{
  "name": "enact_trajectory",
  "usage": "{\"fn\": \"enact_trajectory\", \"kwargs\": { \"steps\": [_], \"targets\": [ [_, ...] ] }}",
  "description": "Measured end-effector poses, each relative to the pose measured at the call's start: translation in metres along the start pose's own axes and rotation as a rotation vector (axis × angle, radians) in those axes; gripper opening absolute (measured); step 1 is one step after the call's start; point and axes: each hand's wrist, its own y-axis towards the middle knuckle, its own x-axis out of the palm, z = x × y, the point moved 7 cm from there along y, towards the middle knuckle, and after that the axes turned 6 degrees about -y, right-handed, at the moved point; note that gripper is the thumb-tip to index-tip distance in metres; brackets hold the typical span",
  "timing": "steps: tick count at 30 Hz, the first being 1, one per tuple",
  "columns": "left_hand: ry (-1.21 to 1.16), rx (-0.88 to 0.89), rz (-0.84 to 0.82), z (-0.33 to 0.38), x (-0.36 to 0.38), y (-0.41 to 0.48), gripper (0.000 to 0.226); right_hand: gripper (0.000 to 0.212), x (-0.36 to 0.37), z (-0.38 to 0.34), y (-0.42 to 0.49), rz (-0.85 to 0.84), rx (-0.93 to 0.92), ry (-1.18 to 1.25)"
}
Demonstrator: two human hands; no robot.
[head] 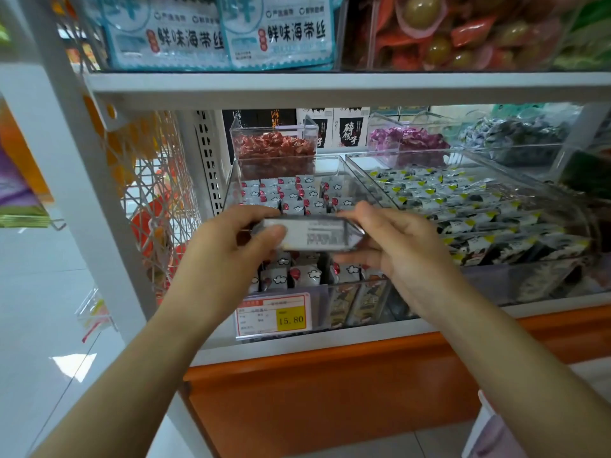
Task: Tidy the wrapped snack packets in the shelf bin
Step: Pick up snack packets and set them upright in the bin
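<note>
I hold one grey wrapped packet point(310, 234) level above the clear shelf bin point(233, 190). My left hand point(231, 239) pinches its left end and my right hand point(396, 246) curls round its right end, presumably to square it with the upright packet rows point(304, 193). The red-sweet box point(274, 150) blocks the bin's far end

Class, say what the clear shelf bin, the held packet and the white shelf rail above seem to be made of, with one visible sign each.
Shelf bin: clear rigid plastic, probably acrylic; packets show through its glossy walls.
Held packet: thin glossy plastic film, perhaps foil-lined; it reflects light and has printed text.
Shelf rail: likely white painted metal; smooth, matt, straight-edged.
</note>
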Motion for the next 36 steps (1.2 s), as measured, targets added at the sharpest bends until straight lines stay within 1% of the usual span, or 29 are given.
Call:
{"fn": "enact_trajectory", "kwargs": {
  "steps": [1, 3, 4, 5, 7, 8, 10, 11, 12, 13, 15, 16, 18, 20, 22, 25, 27, 30, 33, 36],
  "targets": [
    [-0.020, -0.005, 0.043, -0.001, -0.002, 0.002, 0.016, 0.039, 0.004, -0.002, -0.001, -0.017, -0.022, -0.041],
    [-0.072, -0.009, 0.088, -0.001, -0.002, 0.005, 0.014, 0.056, 0.012, -0.009, -0.003, -0.028, -0.107, -0.306],
    [-0.083, -0.005, 0.092, 0.000, 0.000, 0.006, 0.014, 0.059, 0.015, -0.012, -0.004, -0.011, -0.157, -0.431],
    [-0.092, -0.001, 0.093, 0.001, 0.002, 0.007, 0.015, 0.057, 0.017, -0.016, -0.004, 0.020, -0.196, -0.487],
    [-0.107, -0.003, 0.109, 0.001, 0.004, 0.010, 0.028, 0.047, 0.013, -0.018, -0.003, 0.093, -0.208, -0.424],
    [-0.064, 0.018, 0.132, 0.001, 0.001, 0.012, 0.034, 0.042, 0.008, -0.018, -0.002, 0.144, -0.193, -0.365],
    [0.172, 0.120, 0.180, 0.006, -0.004, 0.015, 0.039, 0.033, -0.006, -0.020, 0.000, 0.268, -0.169, -0.285],
    [0.318, 0.186, 0.172, 0.010, -0.003, 0.016, 0.038, 0.028, -0.012, -0.021, 0.001, 0.317, -0.172, -0.270],
    [0.462, 0.237, 0.125, 0.012, 0.002, 0.017, 0.037, 0.023, -0.016, -0.023, 0.001, 0.345, -0.180, -0.268],
    [0.599, 0.259, 0.040, 0.010, 0.011, 0.018, 0.036, 0.018, -0.018, -0.024, 0.002, 0.351, -0.189, -0.278],
    [0.856, 0.226, -0.149, -0.005, 0.030, 0.017, 0.042, 0.013, -0.017, -0.023, 0.003, 0.329, -0.185, -0.321],
    [0.968, 0.198, -0.217, -0.013, 0.036, 0.016, 0.048, 0.012, -0.016, -0.021, 0.004, 0.310, -0.164, -0.336],
    [1.109, 0.174, -0.273, -0.022, 0.039, 0.013, 0.055, 0.010, -0.013, -0.016, 0.007, 0.270, -0.095, -0.304],
    [1.131, 0.155, -0.284, -0.025, 0.037, 0.011, 0.056, 0.019, -0.011, -0.010, 0.010, 0.239, -0.024, -0.237],
    [1.087, 0.122, -0.296, -0.027, 0.032, 0.008, 0.052, 0.025, -0.006, -0.011, 0.012, 0.214, -0.028, -0.259],
    [0.996, 0.098, -0.319, -0.028, 0.027, 0.002, 0.049, 0.028, 0.005, -0.020, 0.020, 0.188, -0.126, -0.393],
    [0.962, 0.106, -0.336, -0.027, 0.025, -0.001, 0.049, 0.036, 0.013, -0.025, 0.031, 0.166, -0.173, -0.476],
    [0.934, 0.120, -0.349, -0.029, 0.022, -0.005, 0.048, 0.045, 0.027, -0.031, 0.049, 0.114, -0.229, -0.676],
    [0.902, 0.145, -0.352, -0.030, 0.021, -0.008, 0.047, 0.041, 0.043, -0.032, 0.064, -0.004, -0.239, -0.829],
    [0.881, 0.158, -0.351, -0.029, 0.021, -0.009, 0.045, 0.035, 0.059, -0.028, 0.076, -0.127, -0.210, -0.995]
  ]
}}
